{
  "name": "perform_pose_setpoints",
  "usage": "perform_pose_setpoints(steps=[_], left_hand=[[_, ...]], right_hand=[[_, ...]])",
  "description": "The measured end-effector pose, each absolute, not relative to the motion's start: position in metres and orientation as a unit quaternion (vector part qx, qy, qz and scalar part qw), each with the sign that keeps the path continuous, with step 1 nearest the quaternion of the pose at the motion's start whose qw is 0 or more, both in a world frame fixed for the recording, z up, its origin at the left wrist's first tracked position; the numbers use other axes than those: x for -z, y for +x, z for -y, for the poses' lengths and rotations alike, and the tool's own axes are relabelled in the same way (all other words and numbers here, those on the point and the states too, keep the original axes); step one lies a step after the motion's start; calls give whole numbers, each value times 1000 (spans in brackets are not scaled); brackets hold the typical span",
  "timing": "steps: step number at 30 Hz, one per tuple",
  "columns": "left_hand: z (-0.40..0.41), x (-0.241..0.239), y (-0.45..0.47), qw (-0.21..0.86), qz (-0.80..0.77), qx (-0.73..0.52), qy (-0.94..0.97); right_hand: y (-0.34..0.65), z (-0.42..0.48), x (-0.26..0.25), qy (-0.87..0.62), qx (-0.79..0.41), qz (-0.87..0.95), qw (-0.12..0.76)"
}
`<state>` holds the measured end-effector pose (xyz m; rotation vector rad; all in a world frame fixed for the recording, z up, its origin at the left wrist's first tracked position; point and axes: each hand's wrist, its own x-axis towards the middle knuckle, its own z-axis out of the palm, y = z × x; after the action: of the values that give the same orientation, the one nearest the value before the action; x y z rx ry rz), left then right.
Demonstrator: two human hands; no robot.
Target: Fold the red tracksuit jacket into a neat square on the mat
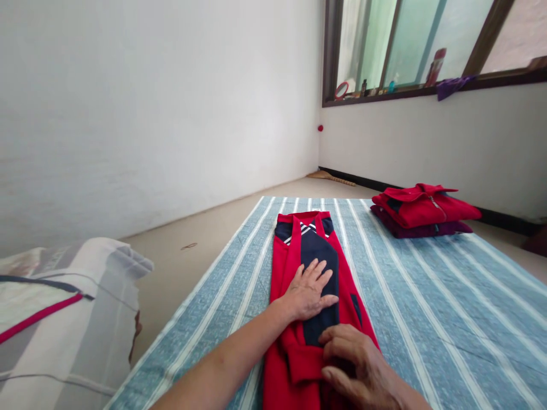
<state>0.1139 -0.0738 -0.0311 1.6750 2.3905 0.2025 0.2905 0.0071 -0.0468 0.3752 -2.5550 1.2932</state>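
A red jacket (286,273) with navy panels and white stripes lies lengthwise on the bed in a narrow folded strip, its collar at the far end. A sleeve is laid down along its middle, the red cuff (305,364) toward me. My left hand (311,289) rests flat on the sleeve's navy panel with fingers spread. Beside the cuff, my right hand (359,361) has bent fingers, with thumb and forefinger apart at the cuff's edge. The jacket's near end runs out of the picture below.
Folded red and purple clothes (425,210) are stacked at the right on the striped bed sheet (401,296). Grey-and-white striped cloth (102,296) covers something at the left. A broom (331,177) lies by the far corner. Small items and a red bottle (436,67) stand on the windowsill.
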Motion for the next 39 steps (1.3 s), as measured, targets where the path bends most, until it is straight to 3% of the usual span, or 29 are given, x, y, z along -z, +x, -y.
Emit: perform_pose_setpoints(steps=[11,25,39], left_hand=[[67,40,118,102,-806,-43,582],[70,26,132,135,-790,-23,598],[75,31,134,135,-786,-30,602]], right_hand=[[291,-3,46,109,-458,871,141],[277,-4,51,122,-434,864,225],[286,-2,46,109,-467,855,198]])
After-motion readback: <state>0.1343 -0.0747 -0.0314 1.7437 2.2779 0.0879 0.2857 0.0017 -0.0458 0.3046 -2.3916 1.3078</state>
